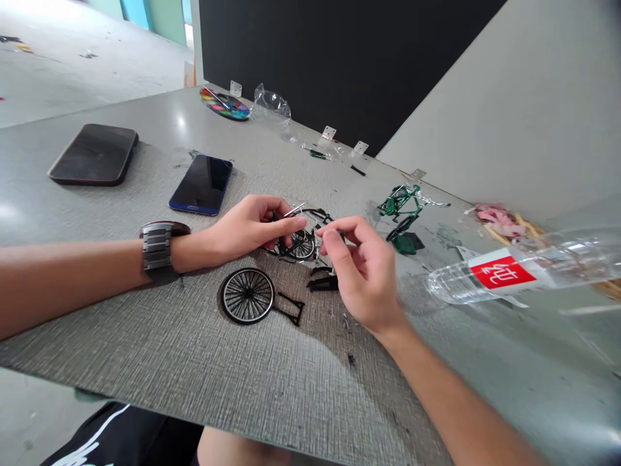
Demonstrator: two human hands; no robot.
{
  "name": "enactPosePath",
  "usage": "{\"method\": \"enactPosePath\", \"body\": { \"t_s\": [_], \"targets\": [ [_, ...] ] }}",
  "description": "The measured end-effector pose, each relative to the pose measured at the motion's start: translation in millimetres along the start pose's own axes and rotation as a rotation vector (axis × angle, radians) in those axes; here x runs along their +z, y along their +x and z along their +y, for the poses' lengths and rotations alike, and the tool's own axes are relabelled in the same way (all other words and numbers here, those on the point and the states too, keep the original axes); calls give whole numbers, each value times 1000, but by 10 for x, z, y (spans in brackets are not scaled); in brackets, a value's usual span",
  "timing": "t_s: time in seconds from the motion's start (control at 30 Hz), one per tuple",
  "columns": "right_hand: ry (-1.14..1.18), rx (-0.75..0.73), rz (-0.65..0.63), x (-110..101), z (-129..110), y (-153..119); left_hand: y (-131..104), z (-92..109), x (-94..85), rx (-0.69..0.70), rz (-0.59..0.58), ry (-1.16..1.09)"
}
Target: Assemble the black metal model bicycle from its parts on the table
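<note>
My left hand [264, 226] is closed around part of a black model bicycle [303, 246], with a thin silvery piece showing above the thumb. The model's spoked wheel sits just beneath the fingers. Close on its right, my right hand [361, 265] has thumb and forefinger pinched together beside the model; whatever they hold is too small to name. Below my left hand lies a loose spoked wheel [248, 296] with a black tyre, flat on the table. A small black frame piece [291, 307] touches its right side. Black curved parts [323, 279] lie partly behind my right hand.
A green model bicycle [400, 204] stands at the right, near a clear plastic bottle [504, 272] lying on its side. Two dark phones, one blue-edged [201, 184] and one larger [94, 155], lie at the left. A paint palette [224, 105] and clear wrapping [272, 107] are at the back.
</note>
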State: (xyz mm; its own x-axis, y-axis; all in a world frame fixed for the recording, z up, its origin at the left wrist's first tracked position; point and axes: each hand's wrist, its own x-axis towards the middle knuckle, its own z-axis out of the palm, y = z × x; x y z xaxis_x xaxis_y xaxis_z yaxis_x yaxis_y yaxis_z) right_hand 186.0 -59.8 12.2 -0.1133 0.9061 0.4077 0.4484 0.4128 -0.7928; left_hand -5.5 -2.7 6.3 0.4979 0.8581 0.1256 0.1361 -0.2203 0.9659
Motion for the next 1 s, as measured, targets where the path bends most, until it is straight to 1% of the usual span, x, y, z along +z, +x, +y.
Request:
{"method": "enactPosePath", "body": {
  "t_s": [0.07,0.17,0.27,0.43,0.53,0.6,0.63,0.67,0.73,0.8,0.83,0.9,1.0],
  "targets": [
    [37,15,-5,-8,12,2,-1,-1,-5,2,-3,20],
    [15,13,-6,-18,25,4,6,-24,-8,8,-10,14],
    [-52,-20,-19,-19,25,6,11,-41,-6,18,-14,3],
    [-222,-92,-90,-11,4,11,2,-12,-2,10,-17,25],
    [-300,-150,-35,-33,-14,13,4,-10,3,1,-8,7],
    [-359,-215,-17,-57,-16,15,16,-30,5,-18,20,-47],
    [-394,-259,-42,-66,-12,16,24,-44,5,-32,49,-86],
    [-429,-303,-94,-70,-5,15,32,-58,3,-49,86,-128],
    [-508,-366,-258,-58,16,9,49,-84,-3,-82,173,-210],
    [-623,-372,-413,-22,37,-2,61,-100,-12,-111,233,-263],
    [-689,-361,-463,-1,46,-7,65,-105,-15,-122,245,-277],
    [-789,-335,-512,33,60,-15,69,-109,-17,-129,247,-283],
    [-806,-319,-518,34,86,-12,73,-109,-10,-113,227,-265]
  ]
}}
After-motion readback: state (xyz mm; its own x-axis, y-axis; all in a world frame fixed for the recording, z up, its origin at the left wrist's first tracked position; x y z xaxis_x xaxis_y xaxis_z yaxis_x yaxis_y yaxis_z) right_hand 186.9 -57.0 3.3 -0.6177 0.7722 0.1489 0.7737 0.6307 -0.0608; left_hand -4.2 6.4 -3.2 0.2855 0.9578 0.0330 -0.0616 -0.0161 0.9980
